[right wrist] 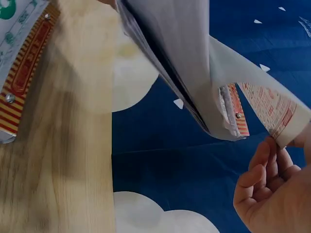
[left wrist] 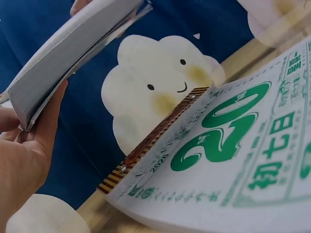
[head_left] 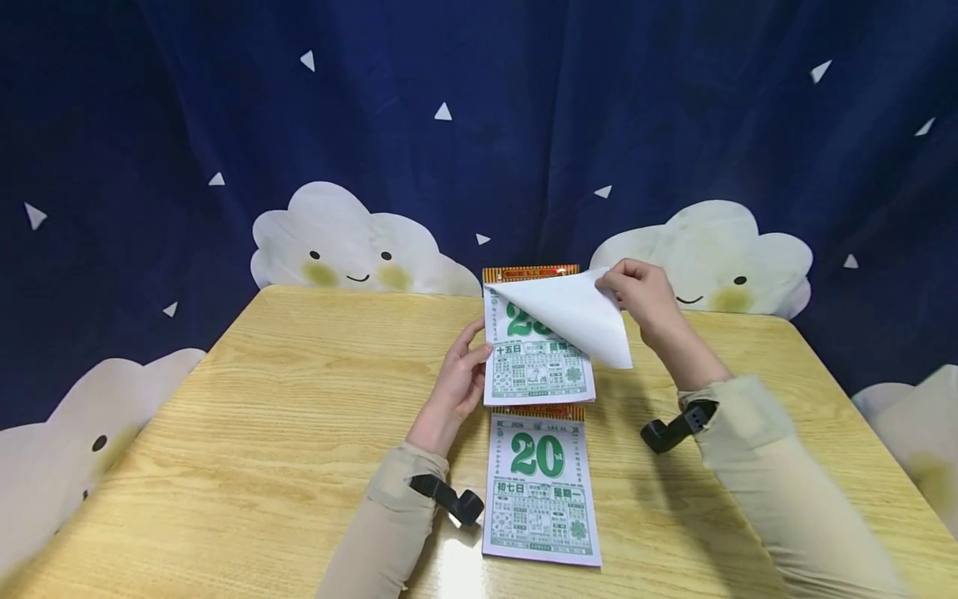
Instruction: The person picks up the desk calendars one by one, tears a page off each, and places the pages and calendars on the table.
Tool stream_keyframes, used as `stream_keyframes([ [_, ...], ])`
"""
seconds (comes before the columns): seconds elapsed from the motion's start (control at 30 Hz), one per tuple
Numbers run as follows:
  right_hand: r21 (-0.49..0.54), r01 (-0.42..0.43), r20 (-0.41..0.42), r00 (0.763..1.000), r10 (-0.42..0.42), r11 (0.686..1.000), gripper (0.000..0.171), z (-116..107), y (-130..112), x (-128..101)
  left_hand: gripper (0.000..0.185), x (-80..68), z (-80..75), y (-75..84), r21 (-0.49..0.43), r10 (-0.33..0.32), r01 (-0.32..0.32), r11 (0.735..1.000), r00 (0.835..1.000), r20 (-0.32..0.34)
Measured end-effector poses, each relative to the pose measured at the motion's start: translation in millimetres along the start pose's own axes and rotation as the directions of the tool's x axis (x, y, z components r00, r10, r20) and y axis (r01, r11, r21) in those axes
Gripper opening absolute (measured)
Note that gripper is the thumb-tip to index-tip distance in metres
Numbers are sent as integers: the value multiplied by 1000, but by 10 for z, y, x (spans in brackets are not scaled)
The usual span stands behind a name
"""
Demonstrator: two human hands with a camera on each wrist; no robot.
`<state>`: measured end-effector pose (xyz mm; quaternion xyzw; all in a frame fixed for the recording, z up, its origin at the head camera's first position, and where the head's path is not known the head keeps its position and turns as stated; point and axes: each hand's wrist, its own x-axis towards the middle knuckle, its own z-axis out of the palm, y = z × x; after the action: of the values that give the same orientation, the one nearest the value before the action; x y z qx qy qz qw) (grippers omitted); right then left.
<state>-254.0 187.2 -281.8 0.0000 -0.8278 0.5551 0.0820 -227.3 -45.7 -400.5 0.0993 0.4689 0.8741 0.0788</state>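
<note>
A tear-off calendar [head_left: 535, 383] with green print is held up off the table in the head view, its striped red-and-gold header at the top. My left hand [head_left: 458, 374] grips its left edge, thumb on the front and fingers behind, as the left wrist view also shows on the thick pad [left wrist: 53, 80]. With my right hand [head_left: 645, 298] I pinch the corner of a sheet [head_left: 576, 312], which is folded diagonally up and right. That sheet hides part of the big number beneath. Red print shows on the sheet [right wrist: 272, 109] in the right wrist view.
A second calendar [head_left: 542, 499] showing a green 20 lies flat on the wooden table [head_left: 322, 416], just nearer than the held one. Behind the table hangs a dark blue curtain [head_left: 509, 141] with clouds and white triangles. Black straps circle both wrists.
</note>
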Motion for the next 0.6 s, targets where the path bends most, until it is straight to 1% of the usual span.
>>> stream_keyframes([
  [0.13,35,-8,-18,1000,9,999,14,-24,47,14,48,3,20,6,-19,-8,8,1000,1000,3],
  [0.2,42,-8,0,1000,8,999,11,-31,60,20,47,0,20,18,-9,-9,9,1000,1000,-4],
  [0.27,30,-9,31,999,8,1000,10,-39,66,20,47,-3,16,33,17,2,-2,1000,1000,5],
  [0.33,11,7,52,999,-7,1000,18,-52,62,16,46,-6,12,45,46,14,-15,999,1000,22],
  [0.4,0,31,55,998,-31,1000,26,-67,52,13,45,-4,12,47,69,16,-19,997,999,41],
  [0.43,1,43,53,998,-43,999,27,-71,45,12,45,-3,15,45,77,16,-19,997,999,44],
  [0.5,5,65,50,997,-65,998,25,-73,29,6,45,5,19,30,95,13,-16,995,999,31],
  [0.6,25,73,62,995,-74,997,19,-63,0,-17,45,9,28,23,120,9,-7,993,1000,-17],
])
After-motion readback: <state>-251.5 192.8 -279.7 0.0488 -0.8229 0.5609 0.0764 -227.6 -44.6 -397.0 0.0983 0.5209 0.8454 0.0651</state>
